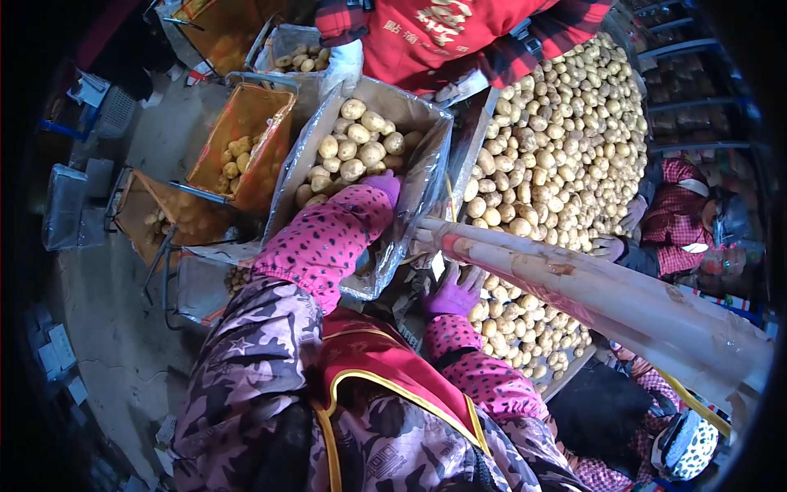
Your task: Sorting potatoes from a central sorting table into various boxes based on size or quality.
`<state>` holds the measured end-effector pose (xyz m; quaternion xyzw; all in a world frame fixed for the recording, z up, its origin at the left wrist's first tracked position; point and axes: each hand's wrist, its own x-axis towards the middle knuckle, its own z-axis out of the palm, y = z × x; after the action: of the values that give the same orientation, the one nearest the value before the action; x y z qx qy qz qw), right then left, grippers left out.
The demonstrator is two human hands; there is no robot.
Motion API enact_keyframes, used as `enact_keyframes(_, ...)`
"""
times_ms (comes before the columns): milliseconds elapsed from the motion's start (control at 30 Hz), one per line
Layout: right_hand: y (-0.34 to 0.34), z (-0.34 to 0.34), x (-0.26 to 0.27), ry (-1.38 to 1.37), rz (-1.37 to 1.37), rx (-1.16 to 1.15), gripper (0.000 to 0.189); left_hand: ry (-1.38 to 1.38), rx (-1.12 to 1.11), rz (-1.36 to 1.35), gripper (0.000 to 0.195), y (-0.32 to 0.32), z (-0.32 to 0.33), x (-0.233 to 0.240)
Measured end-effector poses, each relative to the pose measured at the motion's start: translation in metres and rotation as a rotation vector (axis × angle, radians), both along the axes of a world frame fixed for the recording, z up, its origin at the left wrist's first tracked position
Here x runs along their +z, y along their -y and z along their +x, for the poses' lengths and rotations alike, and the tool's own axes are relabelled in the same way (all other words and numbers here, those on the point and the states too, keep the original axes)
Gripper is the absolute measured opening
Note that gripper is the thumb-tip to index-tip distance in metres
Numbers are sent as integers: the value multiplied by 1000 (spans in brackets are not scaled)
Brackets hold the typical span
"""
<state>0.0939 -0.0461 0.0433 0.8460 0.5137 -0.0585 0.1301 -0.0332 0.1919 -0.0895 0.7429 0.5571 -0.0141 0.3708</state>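
Observation:
My left hand (385,184), in a purple glove, reaches into a cardboard box (424,178) lined with clear plastic. Potatoes (359,147) fill part of that box, and the hand is at their right edge; its fingers are mostly hidden, so I cannot tell if it grips one. My right hand (456,294), also in a purple glove, lies with its fingers spread at the near left edge of a sorting table (572,372) heaped with potatoes (553,160). Nothing shows in its grasp.
A plastic-wrapped post (590,283) slants across the table. Orange mesh bags on frames (246,141) hold potatoes at the left, near a lined crate (283,43). A co-worker in a red apron (424,37) stands opposite. Other workers (682,215) lean in at the right.

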Motion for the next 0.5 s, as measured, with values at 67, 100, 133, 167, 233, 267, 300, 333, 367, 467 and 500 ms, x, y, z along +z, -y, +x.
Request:
enact_keyframes(67,3,4,-3,8,13,-14,81,96,-85,-106,61,-4,0,14)
enact_keyframes(100,3,3,-2,3,18,-26,81,134,-124,-162,65,-3,-8,18)
enact_keyframes(133,3,3,0,-2,24,-35,81,171,-162,-218,68,-1,-16,22)
enact_keyframes(167,3,4,1,-8,29,-44,81,208,-198,-275,72,3,-25,26)
enact_keyframes(233,0,-1,0,-36,67,-12,79,871,147,-426,64,26,-50,11)
enact_keyframes(267,0,-2,-3,-43,122,12,78,1148,209,-658,63,29,-56,13)
enact_keyframes(300,7,6,-8,-32,171,-6,77,1208,346,-708,66,45,-47,45)
enact_keyframes(333,9,9,-11,-15,188,14,77,1270,510,-722,69,62,-51,82)
enact_keyframes(367,12,12,-14,2,205,33,77,1283,485,-595,70,76,-49,114)
enact_keyframes(467,6,4,-7,-15,213,34,78,1285,387,-114,71,106,-65,179)
enact_keyframes(500,5,1,-3,-23,190,16,77,1261,316,66,70,114,-69,193)
